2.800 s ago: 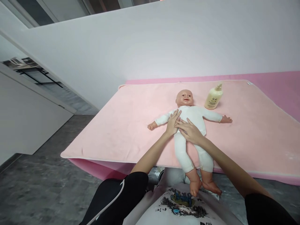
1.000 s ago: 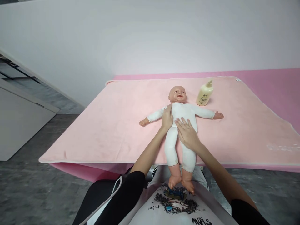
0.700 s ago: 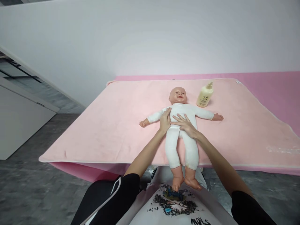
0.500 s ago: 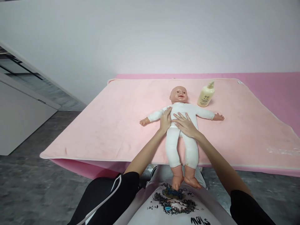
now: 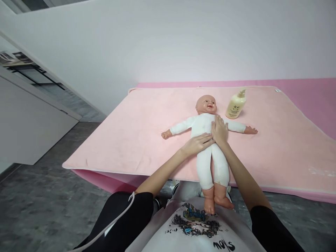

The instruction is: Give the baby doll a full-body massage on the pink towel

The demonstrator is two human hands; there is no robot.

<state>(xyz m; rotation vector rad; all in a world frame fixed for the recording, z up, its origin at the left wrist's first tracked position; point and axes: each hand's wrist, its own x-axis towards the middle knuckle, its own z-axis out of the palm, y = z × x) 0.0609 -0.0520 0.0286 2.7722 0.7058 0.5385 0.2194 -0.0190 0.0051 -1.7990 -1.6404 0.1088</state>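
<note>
A baby doll (image 5: 204, 122) with a white cloth body lies on its back, arms stretched out sideways and feet hanging past the table's front edge. My left hand (image 5: 200, 142) lies flat across the doll's lower belly, fingers pointing right. Higher up, my right hand (image 5: 219, 130) rests flat on the doll's chest at its right-hand side, fingertips toward the neck. Both hands are open, and their fingers nearly meet at the middle of the belly. Beyond the doll's right-hand arm stands a pale yellow pump bottle (image 5: 235, 105), apart from both hands.
A light pink towel (image 5: 126, 140) is spread under the doll over a darker pink cover (image 5: 317, 105). A white wall (image 5: 183, 42) rises behind the table. At left are a white panel (image 5: 34, 119) and grey floor (image 5: 52, 196).
My right hand has slid up from the belly to the right side of the chest. My left hand has moved from the left side of the torso down across the belly. The view has shifted slightly.
</note>
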